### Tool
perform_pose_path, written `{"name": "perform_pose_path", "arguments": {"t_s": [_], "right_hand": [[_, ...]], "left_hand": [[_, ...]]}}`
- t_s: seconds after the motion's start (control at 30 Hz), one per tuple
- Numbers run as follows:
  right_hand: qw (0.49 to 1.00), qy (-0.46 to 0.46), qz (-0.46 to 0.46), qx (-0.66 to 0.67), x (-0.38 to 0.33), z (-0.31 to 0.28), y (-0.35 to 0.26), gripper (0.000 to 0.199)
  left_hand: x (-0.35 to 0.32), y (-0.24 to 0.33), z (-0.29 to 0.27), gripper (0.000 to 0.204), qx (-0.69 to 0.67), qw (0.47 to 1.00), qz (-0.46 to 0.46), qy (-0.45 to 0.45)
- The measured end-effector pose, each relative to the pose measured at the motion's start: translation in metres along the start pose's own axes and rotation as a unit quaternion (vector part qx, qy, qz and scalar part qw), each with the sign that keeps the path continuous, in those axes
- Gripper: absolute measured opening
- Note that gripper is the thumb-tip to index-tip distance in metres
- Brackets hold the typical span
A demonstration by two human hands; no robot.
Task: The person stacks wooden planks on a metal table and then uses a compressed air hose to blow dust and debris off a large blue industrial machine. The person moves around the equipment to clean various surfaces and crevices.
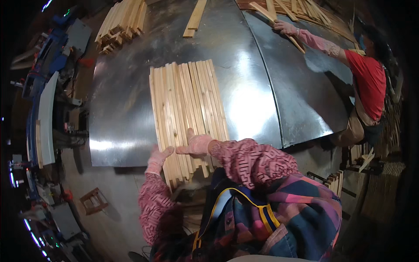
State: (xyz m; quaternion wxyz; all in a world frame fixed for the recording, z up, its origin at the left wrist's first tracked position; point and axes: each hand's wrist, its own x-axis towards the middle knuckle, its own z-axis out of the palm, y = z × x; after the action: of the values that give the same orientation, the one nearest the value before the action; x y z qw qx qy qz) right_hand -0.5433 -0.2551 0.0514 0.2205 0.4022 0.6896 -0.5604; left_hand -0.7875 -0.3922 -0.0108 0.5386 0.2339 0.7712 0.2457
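Observation:
A wide bundle of pale wooden strips (187, 96) lies side by side on the metal-topped table (122, 109), its near ends sticking out past the front edge. My left hand (157, 160), in a pink glove, is at the left side of the strips near that edge, with the thumb stretched across the outer ones. Lying over the middle of the strips, my right hand (198, 145), also gloved, has its thumb and forefinger spread apart. The fingertips of the two hands nearly meet. Some fingers of the left hand are hidden.
A stack of wooden strips (122, 22) stands at the far left, and loose boards (195, 17) lie at the back. On the right, a co-worker in a red shirt (369, 81) handles a strip (294, 41). A wooden stool (93, 201) and machinery (43, 83) are at the left.

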Motion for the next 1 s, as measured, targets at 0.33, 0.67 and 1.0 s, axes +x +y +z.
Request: {"name": "perform_pose_path", "arguments": {"t_s": [0.33, 0.67, 1.0], "right_hand": [[0.968, -0.025, -0.079, 0.238, -0.019, -0.036, 0.036, 0.091], [0.921, 0.265, 0.143, 0.246, -0.056, -0.137, 0.312, 0.074], [0.919, 0.366, 0.130, 0.066, 0.011, -0.427, 0.373, 0.075]], "left_hand": [[0.004, 0.026, -0.004, 0.085, -0.204, 0.972, 0.000, -0.115], [0.056, 0.159, 0.025, 0.085, 0.125, 0.931, 0.045, 0.340], [0.220, 0.374, 0.179, 0.073, 0.257, 0.922, 0.201, 0.209]]}}
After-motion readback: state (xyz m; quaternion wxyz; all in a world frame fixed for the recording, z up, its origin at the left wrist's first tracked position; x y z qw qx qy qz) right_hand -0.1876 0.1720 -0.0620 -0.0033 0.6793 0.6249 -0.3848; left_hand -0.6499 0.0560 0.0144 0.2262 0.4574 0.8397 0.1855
